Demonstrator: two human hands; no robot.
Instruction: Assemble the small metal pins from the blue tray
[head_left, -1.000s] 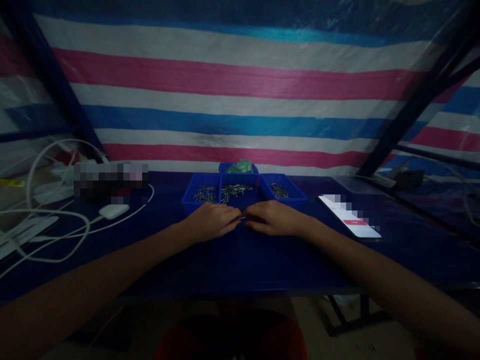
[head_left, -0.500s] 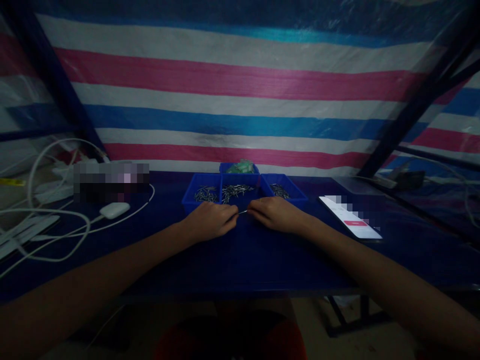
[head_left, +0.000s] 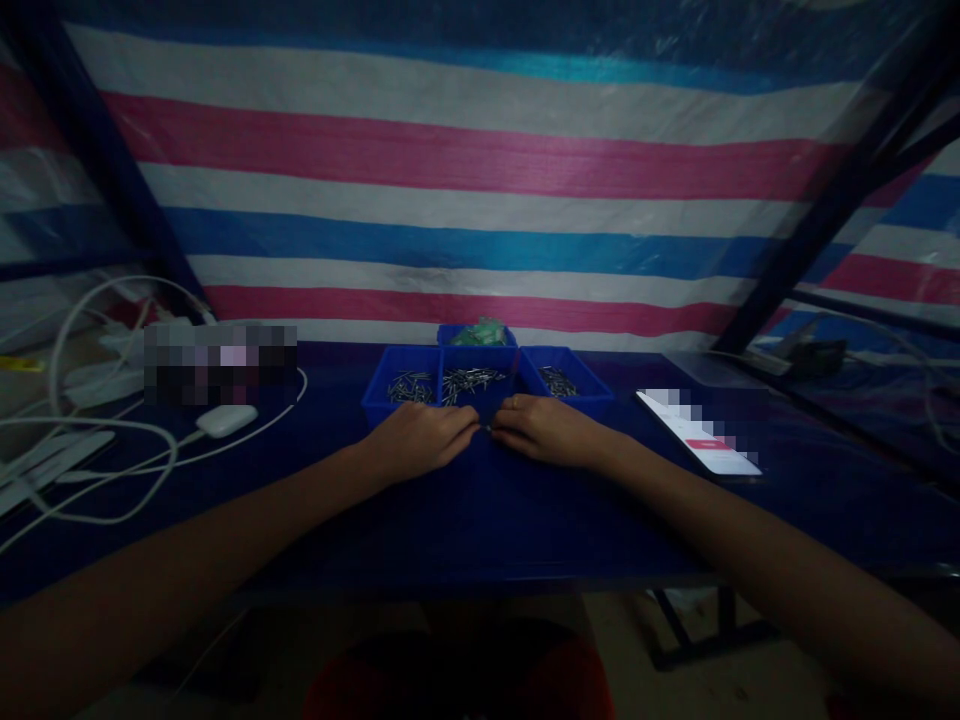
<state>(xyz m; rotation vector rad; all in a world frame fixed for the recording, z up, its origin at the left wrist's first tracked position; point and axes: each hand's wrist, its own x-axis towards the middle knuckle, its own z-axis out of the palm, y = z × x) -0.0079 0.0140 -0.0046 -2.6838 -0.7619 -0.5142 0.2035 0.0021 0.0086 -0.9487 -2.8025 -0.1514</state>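
My left hand (head_left: 426, 438) and my right hand (head_left: 546, 430) face each other over the blue table, fingers pinched. Between their fingertips shows a small metal piece (head_left: 485, 428), which both hands hold; its shape is too small to make out. Just behind the hands, a left blue bin (head_left: 376, 388), a middle heap of thin metal pieces (head_left: 469, 380) and a right blue bin (head_left: 592, 385) stand side by side. Similar metal pieces lie in the left and right bins. Farther back, another blue bin (head_left: 480, 352) holds green plastic bags (head_left: 484, 332).
A lit phone (head_left: 697, 435) lies on the table (head_left: 480, 540) at the right. White cables (head_left: 176, 450), a white adapter (head_left: 227, 420) and a blurred-out object (head_left: 217, 365) are at the left. Striped sheeting (head_left: 480, 170) hangs behind, between blue frame posts.
The fingertips of both hands have come closer together, and less of the metal piece shows between them. The view has shifted slightly.
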